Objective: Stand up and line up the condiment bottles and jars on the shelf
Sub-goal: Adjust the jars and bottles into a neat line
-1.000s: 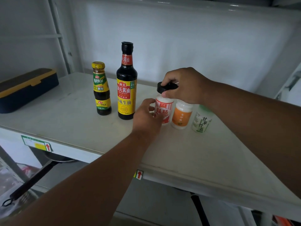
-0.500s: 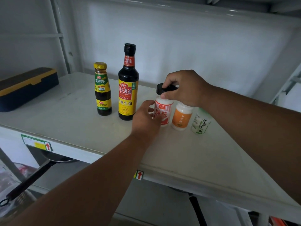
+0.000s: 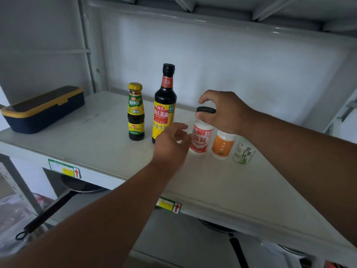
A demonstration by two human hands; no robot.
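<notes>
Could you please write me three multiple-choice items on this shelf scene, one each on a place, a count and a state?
1. Where does the navy box with the yellow trim sit?
A. at the shelf's far left
B. between the two dark bottles
C. on the shelf below

2. How many bottles and jars stand on the shelf?
A. three
B. five
C. seven

3. How is the red-labelled jar?
A. lying on its side
B. upside down
C. upright

Answers:
1 A, the navy box lies left of every bottle on the shelf.
2 B, two dark bottles and three white jars.
3 C, the red-labelled jar stands under the right hand, beside the left hand.
</notes>
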